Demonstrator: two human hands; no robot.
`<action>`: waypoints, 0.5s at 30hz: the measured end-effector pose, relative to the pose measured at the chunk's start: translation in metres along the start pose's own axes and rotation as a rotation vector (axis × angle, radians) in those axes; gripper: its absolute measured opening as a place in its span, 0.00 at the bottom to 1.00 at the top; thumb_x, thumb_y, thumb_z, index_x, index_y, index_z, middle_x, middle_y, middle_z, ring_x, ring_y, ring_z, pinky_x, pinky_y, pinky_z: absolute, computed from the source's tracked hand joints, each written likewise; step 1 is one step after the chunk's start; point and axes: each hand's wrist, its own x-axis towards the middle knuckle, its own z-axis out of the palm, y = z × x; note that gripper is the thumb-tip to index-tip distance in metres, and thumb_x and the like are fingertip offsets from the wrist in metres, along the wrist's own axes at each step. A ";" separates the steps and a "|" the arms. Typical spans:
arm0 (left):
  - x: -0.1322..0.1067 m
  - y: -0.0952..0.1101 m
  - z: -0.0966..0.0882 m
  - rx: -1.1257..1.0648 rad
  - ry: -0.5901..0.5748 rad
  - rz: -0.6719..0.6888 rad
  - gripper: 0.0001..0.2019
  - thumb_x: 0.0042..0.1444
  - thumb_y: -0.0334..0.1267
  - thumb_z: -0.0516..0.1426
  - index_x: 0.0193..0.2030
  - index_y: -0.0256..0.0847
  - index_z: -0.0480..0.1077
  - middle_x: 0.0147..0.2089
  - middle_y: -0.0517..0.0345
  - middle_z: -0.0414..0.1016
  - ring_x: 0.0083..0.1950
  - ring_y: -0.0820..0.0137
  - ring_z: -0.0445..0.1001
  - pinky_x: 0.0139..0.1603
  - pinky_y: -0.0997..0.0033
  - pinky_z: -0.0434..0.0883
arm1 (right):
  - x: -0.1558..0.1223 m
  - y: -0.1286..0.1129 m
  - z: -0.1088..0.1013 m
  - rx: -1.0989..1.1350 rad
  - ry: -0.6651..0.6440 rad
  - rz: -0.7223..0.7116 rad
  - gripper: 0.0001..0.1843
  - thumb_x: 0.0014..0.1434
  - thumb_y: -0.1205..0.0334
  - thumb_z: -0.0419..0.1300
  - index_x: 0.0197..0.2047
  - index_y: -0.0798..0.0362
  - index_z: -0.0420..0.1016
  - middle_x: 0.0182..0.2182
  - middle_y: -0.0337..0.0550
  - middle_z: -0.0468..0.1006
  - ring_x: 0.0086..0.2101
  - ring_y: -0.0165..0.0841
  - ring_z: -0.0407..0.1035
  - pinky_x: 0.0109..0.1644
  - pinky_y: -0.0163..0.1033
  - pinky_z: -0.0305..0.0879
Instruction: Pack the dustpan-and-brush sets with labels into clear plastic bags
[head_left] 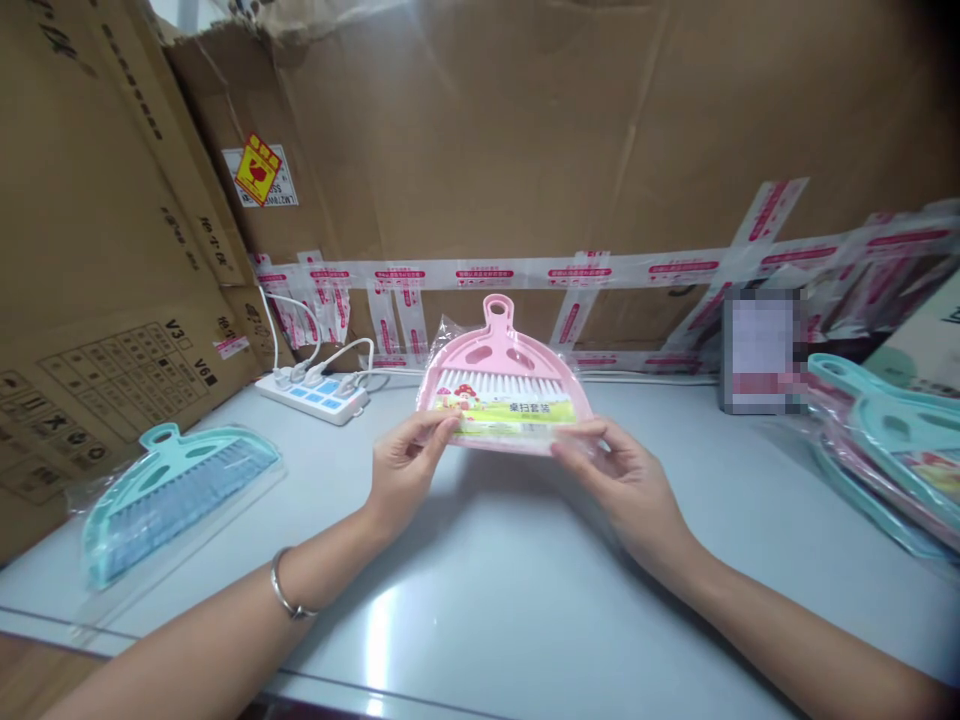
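A pink mini dustpan and brush set [501, 385] in a clear plastic bag is held up above the grey table [487, 580], handle pointing away from me. My left hand [405, 468] pinches the bag's lower left corner. My right hand [622, 480] grips its lower right edge. A yellow-green label with a mushroom picture runs along the bottom of the set. There is a bracelet on my left wrist.
A teal dustpan set [169, 495] in its bag lies at the left. More bagged teal and pink sets [885, 440] are stacked at the right. A white power strip [313, 393] with plugged cables sits behind. Taped cardboard walls [525, 150] enclose the table.
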 end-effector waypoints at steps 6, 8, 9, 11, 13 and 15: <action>-0.001 0.005 0.002 -0.177 -0.136 -0.273 0.35 0.50 0.41 0.62 0.65 0.48 0.57 0.46 0.58 0.79 0.40 0.66 0.77 0.38 0.67 0.77 | 0.005 -0.006 0.000 0.033 0.138 0.035 0.19 0.48 0.50 0.65 0.21 0.51 0.61 0.24 0.36 0.65 0.31 0.31 0.63 0.40 0.36 0.61; 0.002 0.002 0.002 -0.211 -0.163 -0.348 0.46 0.49 0.41 0.63 0.70 0.46 0.41 0.39 0.58 0.80 0.37 0.67 0.77 0.38 0.67 0.77 | 0.006 -0.004 -0.001 0.085 0.140 0.046 0.17 0.46 0.51 0.66 0.23 0.50 0.64 0.27 0.37 0.69 0.33 0.32 0.65 0.41 0.37 0.62; 0.004 0.000 0.001 -0.213 -0.178 -0.380 0.47 0.48 0.41 0.64 0.70 0.43 0.42 0.36 0.57 0.80 0.36 0.67 0.77 0.38 0.67 0.76 | 0.008 -0.002 -0.002 0.103 0.148 0.044 0.16 0.45 0.51 0.67 0.25 0.50 0.65 0.28 0.38 0.70 0.35 0.33 0.65 0.41 0.37 0.62; 0.008 -0.004 0.000 -0.206 -0.232 -0.441 0.39 0.46 0.44 0.64 0.64 0.37 0.57 0.35 0.53 0.80 0.37 0.66 0.77 0.39 0.68 0.75 | 0.009 0.002 -0.004 0.118 0.173 0.027 0.14 0.44 0.54 0.67 0.28 0.50 0.66 0.30 0.38 0.70 0.35 0.33 0.65 0.41 0.37 0.61; 0.011 -0.008 -0.001 -0.218 -0.321 -0.503 0.27 0.44 0.46 0.65 0.50 0.33 0.70 0.39 0.48 0.80 0.40 0.64 0.77 0.38 0.70 0.74 | 0.011 0.007 -0.006 0.113 0.197 -0.004 0.12 0.45 0.57 0.65 0.29 0.49 0.65 0.29 0.37 0.68 0.33 0.32 0.63 0.39 0.36 0.59; 0.012 -0.011 -0.002 -0.257 -0.404 -0.572 0.23 0.41 0.45 0.66 0.43 0.34 0.72 0.42 0.46 0.79 0.42 0.63 0.77 0.39 0.70 0.73 | 0.012 0.011 -0.008 0.122 0.206 -0.017 0.10 0.46 0.61 0.63 0.29 0.49 0.64 0.28 0.35 0.66 0.32 0.31 0.61 0.38 0.35 0.57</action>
